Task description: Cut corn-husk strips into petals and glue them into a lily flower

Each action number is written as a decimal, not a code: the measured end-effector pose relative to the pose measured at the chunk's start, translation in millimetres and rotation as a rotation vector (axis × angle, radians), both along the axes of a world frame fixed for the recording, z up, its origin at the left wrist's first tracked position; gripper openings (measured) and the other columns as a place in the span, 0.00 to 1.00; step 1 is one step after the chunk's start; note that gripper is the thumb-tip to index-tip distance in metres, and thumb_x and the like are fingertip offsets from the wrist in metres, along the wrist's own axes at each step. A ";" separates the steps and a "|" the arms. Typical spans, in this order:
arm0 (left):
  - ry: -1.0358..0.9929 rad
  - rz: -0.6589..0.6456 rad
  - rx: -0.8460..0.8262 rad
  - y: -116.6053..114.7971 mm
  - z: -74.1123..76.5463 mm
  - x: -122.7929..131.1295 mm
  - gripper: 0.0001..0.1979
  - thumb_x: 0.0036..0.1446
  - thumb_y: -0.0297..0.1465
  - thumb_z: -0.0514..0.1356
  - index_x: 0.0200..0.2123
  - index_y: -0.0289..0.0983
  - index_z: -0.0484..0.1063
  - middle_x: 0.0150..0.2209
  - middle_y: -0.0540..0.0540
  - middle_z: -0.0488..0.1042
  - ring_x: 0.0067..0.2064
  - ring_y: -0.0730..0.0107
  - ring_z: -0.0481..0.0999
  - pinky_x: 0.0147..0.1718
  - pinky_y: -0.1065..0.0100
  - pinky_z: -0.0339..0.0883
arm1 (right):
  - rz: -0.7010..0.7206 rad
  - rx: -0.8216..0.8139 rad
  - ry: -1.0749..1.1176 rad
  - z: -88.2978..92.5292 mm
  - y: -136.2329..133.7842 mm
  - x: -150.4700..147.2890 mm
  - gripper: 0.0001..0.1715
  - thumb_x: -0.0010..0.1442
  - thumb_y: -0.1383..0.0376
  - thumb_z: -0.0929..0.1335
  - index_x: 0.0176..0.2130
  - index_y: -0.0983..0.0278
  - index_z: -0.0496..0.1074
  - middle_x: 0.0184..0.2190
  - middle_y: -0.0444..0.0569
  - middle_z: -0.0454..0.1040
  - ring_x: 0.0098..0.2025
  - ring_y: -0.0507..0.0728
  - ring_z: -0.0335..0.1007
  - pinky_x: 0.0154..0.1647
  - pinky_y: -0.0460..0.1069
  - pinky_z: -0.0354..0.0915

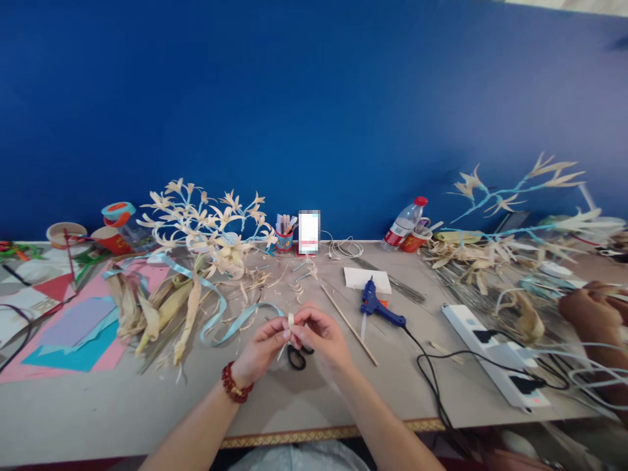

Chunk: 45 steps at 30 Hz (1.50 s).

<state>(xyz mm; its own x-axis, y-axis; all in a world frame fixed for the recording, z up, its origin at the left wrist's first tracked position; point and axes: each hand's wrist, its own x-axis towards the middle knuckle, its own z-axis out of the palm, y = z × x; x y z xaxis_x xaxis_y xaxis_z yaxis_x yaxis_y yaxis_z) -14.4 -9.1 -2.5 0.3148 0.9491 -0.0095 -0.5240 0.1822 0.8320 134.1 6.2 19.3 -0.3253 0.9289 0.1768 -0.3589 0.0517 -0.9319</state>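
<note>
My left hand [267,343] and my right hand [318,333] meet over the middle of the table. Both are closed, with thumbs and fingertips pinching a small pale strip of corn husk [291,319] between them. A beaded red bracelet [234,384] circles my left wrist. Black-handled scissors [296,358] lie just under my hands, their blades mostly hidden. To the right rest a thin wooden stick [350,327] and a blue hot glue gun [380,306] beside a white card [353,279]. Left of my hands runs a curled light-blue ribbon [222,307].
Corn husks [167,311] and coloured paper [78,327] lie left. Husk flowers [210,226] stand behind. A phone [309,232] leans near the blue wall. At right are a bottle [405,222], a power strip [490,353] with cables, and another person's hand [591,314].
</note>
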 end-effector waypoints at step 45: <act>0.141 0.050 0.112 0.7 -2.2 2.9 0.08 0.55 0.34 0.64 0.28 0.35 0.74 0.28 0.48 0.74 0.34 0.69 0.71 0.38 0.69 0.63 | -0.147 0.059 -0.177 5.7 -2.3 -0.1 0.09 0.53 0.61 0.70 0.25 0.62 0.70 0.26 0.44 0.65 0.27 0.52 0.62 0.27 0.47 0.61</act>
<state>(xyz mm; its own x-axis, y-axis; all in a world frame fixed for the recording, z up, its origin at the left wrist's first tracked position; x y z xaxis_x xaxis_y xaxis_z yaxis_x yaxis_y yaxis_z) -11.6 -8.4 -4.8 0.2700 0.9612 0.0566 -0.4072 0.0607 0.9113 134.0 3.9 25.0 -0.2177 0.9584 0.1844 -0.1752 0.1475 -0.9734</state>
